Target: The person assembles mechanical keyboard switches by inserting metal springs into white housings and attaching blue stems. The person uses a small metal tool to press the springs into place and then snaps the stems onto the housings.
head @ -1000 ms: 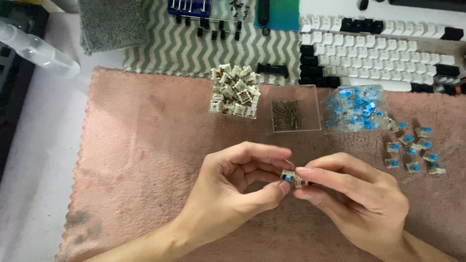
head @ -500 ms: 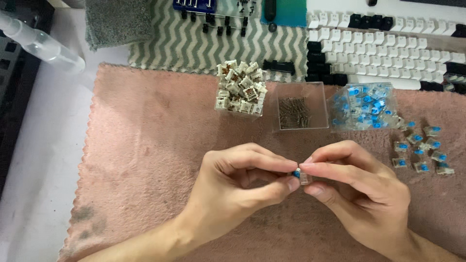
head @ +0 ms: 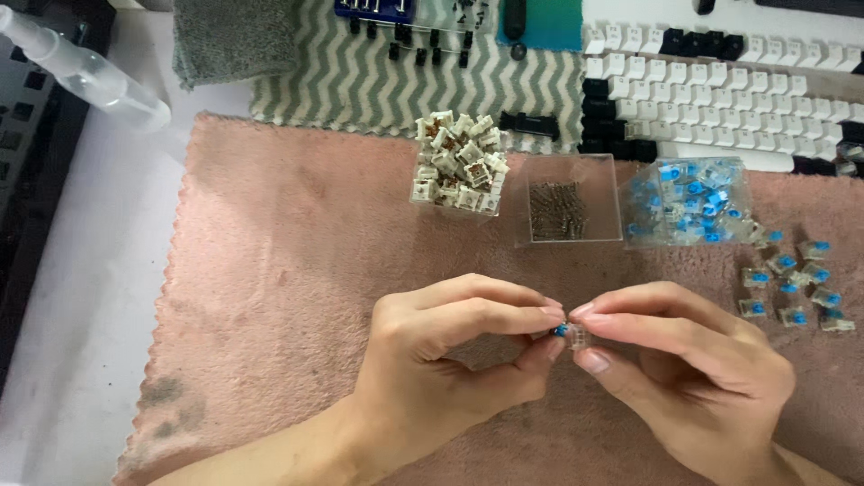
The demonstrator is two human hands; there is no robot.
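My left hand (head: 450,360) and my right hand (head: 693,373) meet over a pink cloth (head: 270,297), fingertips pinched together on one small keyboard switch (head: 567,333) with a clear housing and a blue stem. Most of the switch is hidden by my fingers. Beyond my hands stand a clear box of white and brown switch parts (head: 457,164), a clear box of small metal springs (head: 556,211) and a clear box of blue switches (head: 688,202). Several loose blue switches (head: 792,288) lie on the cloth to the right of my right hand.
A keyboard with white and black keycaps (head: 720,81) lies at the back right. A grey zigzag mat (head: 396,81) holds dark small parts and a blue tray (head: 373,9). A clear spray bottle (head: 85,72) lies at the left; a grey cloth (head: 234,40) is behind.
Both hands stay pinched on the switch; they have drifted slightly lower and right in view, with small finger shifts around the switch.
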